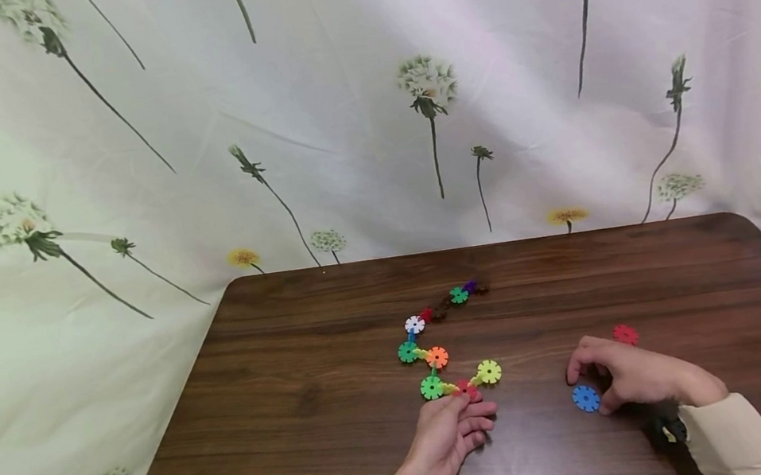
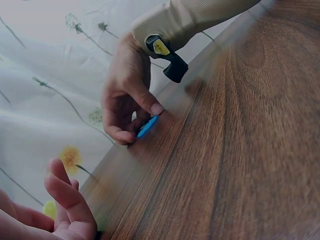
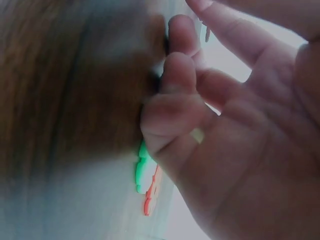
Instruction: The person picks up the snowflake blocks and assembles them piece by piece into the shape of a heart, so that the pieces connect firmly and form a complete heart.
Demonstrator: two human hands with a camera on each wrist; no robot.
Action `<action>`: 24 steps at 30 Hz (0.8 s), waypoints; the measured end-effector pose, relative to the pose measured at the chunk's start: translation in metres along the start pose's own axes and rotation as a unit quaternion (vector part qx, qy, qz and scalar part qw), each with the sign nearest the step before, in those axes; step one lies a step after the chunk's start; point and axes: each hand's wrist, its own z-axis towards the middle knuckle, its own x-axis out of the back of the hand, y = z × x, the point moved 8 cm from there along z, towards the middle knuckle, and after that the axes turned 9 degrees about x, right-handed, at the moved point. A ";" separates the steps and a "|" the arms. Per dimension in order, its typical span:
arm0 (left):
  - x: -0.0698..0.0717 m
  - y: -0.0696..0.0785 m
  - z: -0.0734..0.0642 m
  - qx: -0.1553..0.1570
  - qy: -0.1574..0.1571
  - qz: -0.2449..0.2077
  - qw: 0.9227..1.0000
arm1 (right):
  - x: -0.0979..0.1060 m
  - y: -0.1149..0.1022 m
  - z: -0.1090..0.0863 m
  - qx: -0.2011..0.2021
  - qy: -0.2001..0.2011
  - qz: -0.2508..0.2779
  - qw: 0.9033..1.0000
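A zigzag chain of slotted interlocking discs in several colours lies on the table. My left hand is at the chain's near end. Its thumb and index finger pinch the red disc, with the other fingers loosely extended. Linked beside that disc is a yellow-green disc. To the right, my right hand holds a loose blue disc by its edges, low at the tabletop, between thumb and fingertips. The left wrist view shows this blue disc edge-on; the right wrist view does not show it.
A loose red disc lies just behind my right hand. The brown wooden table ends at a white curtain printed with dandelions. A dark wrist device hangs under my right sleeve.
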 end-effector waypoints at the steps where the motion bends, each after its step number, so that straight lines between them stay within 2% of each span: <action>1: 0.000 0.000 0.000 0.000 0.000 0.000 1.000 | 0.000 0.000 0.000 -0.003 0.001 -0.003 1.000; 15: 0.000 -0.001 0.000 -0.004 -0.006 0.003 1.000 | 0.000 -0.003 0.005 -0.007 0.008 -0.054 0.998; 24: 0.001 -0.002 -0.001 -0.004 -0.003 -0.001 1.000 | -0.001 -0.002 0.008 -0.020 0.016 -0.049 0.998</action>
